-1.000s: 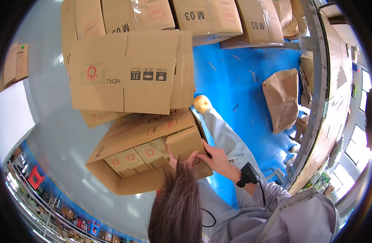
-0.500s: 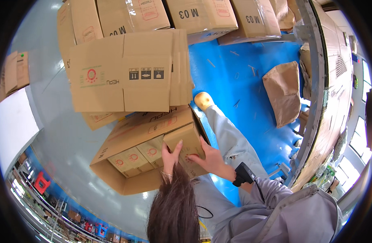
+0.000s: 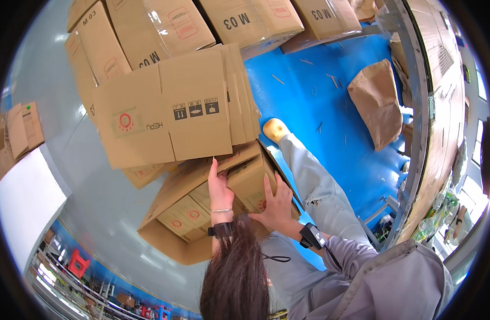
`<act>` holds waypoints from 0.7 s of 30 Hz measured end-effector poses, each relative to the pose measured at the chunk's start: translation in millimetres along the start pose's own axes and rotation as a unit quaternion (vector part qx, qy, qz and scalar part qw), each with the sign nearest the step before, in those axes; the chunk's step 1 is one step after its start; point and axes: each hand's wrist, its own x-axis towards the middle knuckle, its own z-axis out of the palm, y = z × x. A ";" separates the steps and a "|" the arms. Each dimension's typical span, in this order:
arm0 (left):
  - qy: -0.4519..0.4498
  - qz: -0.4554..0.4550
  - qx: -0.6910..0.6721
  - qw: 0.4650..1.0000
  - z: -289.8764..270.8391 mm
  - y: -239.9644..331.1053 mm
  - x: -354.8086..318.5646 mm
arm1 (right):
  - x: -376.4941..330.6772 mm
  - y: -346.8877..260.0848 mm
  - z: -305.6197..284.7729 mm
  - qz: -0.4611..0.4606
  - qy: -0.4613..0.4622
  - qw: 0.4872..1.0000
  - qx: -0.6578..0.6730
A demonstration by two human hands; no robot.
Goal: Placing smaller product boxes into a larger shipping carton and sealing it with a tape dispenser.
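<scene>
Resting the spread right hand (image 3: 278, 205) on the brown cardboard box (image 3: 246, 184) inside the open carton (image 3: 178, 193); holding the left hand (image 3: 220, 191) open at the carton's mouth. Could bend a corner by pushing crooked.

Bright throughout at the open carton (image 3: 189, 184). Daylight at the windows (image 3: 478, 141), far to the carton's right; panes blown to white. Grey floor (image 3: 111, 213) left of the carton shows pale glare patches. Clear packing tape (image 3: 161, 40) beyond the carton glints. Soft shade inside the carton. Centre reasonably crisp, detail softer toward the rim. Strong fisheye: grey metal beam (image 3: 420, 128) right of the carton bows; black vignette encircles all.
</scene>
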 end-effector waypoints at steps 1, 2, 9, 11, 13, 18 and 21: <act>0.006 0.002 -0.016 1.000 -0.4 2.0 1.3 | -1.1 -0.3 3.4 0.007 0.002 1.000 -0.012; 0.005 -0.001 -0.011 1.000 -4.0 3.8 4.9 | -2.3 -1.5 6.0 0.014 0.003 1.000 -0.024; -0.052 -0.004 0.016 0.999 -18.7 -15.2 6.3 | -8.2 -1.6 1.6 0.086 -0.016 0.995 -0.043; -0.097 -0.004 0.218 0.971 -46.8 -10.7 -1.8 | -11.8 -10.7 15.1 0.074 -0.024 0.997 -0.026; -0.111 -0.029 0.262 0.958 -40.0 -1.1 -9.0 | -12.2 -13.2 16.1 0.074 -0.017 0.997 -0.023; -0.186 -0.049 0.426 0.884 -11.6 0.4 1.9 | -12.2 -6.2 -3.0 0.068 0.010 0.998 -0.005; -0.192 -0.081 0.553 0.807 -14.2 9.6 14.0 | -6.3 -5.2 -7.9 0.058 0.015 0.998 0.023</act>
